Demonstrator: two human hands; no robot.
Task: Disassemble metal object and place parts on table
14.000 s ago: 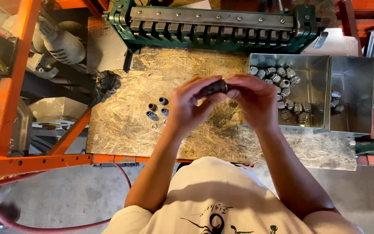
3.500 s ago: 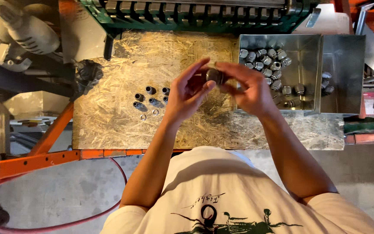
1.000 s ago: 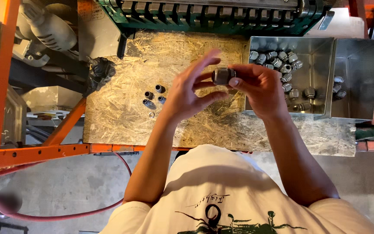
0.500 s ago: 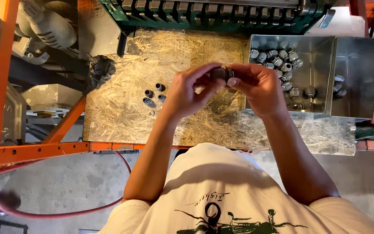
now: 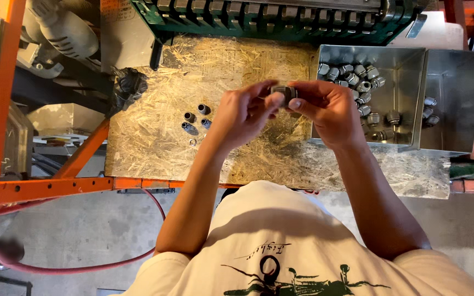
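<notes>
A small grey metal fitting (image 5: 285,93) is pinched between the fingertips of both my hands above the chipboard bench top (image 5: 154,142). My left hand (image 5: 242,118) grips it from the left, my right hand (image 5: 330,112) from the right. Left of my hands, a few short metal fittings (image 5: 195,119) and a small ring lie loose on the board. To the right stands a metal bin (image 5: 407,71) with several similar fittings inside.
A second metal bin (image 5: 456,82) adjoins the first on the right, holding a few fittings. A green toothed machine (image 5: 281,16) runs along the board's far edge. An orange rack frame (image 5: 1,98) stands left; a red hose (image 5: 56,268) lies on the concrete floor.
My hands stay together on the fitting; the fingers have shifted slightly around it, as if turning it. The loose fittings on the board have not moved.
</notes>
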